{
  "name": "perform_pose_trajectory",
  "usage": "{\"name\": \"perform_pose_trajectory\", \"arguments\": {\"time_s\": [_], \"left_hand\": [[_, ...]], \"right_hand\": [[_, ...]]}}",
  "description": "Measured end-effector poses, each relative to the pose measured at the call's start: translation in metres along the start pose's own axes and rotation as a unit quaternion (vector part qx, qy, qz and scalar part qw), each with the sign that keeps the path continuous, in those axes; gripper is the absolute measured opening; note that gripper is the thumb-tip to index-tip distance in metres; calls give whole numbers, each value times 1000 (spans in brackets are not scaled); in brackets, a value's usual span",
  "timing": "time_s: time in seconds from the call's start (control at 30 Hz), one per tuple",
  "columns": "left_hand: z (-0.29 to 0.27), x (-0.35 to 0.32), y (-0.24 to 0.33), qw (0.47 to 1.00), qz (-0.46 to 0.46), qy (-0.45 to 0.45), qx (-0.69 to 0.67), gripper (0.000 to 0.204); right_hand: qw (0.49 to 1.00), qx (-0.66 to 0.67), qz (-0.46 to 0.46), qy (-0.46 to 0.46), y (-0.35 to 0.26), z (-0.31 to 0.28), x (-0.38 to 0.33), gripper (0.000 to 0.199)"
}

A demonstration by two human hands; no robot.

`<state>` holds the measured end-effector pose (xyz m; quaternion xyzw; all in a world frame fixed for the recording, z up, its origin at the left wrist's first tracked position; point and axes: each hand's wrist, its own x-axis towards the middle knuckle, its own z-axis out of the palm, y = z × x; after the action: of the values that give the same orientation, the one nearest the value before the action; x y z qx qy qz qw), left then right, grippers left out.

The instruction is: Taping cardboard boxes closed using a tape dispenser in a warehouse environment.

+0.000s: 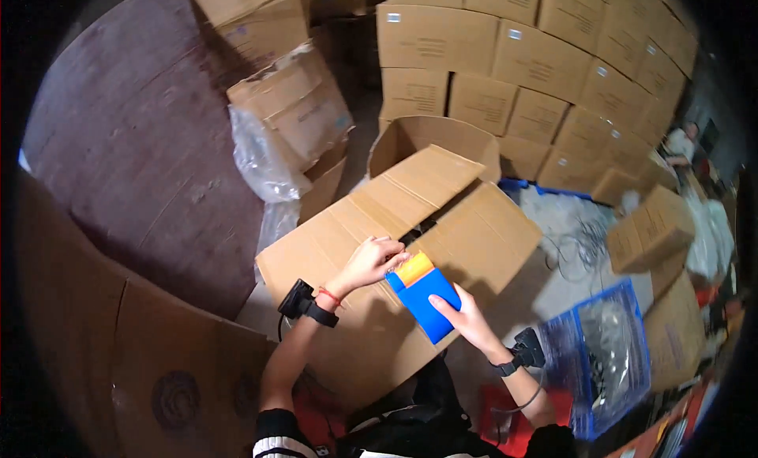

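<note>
Loosely pinched between my right hand (466,320) and left hand (371,262), the blue box (424,300) could slip onto the carton (474,237).

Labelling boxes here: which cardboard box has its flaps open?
The big box right under both hands, left and right: its top flaps are folded outward. The stacked boxes behind are shut.
</note>
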<state>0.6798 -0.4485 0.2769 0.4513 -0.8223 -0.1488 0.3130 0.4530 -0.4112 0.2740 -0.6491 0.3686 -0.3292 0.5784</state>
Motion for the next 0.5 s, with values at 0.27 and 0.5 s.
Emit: {"name": "perform_pose_trajectory", "arguments": {"time_s": [0.27,0.5], "left_hand": [[-27,83,-116,994,-101,3,-51,27],[-81,104,-188,951,-270,57,140,26]], "right_hand": [[995,52,6,-82,13,-43,153,29],[987,63,102,-106,30,-99,162,23]]}}
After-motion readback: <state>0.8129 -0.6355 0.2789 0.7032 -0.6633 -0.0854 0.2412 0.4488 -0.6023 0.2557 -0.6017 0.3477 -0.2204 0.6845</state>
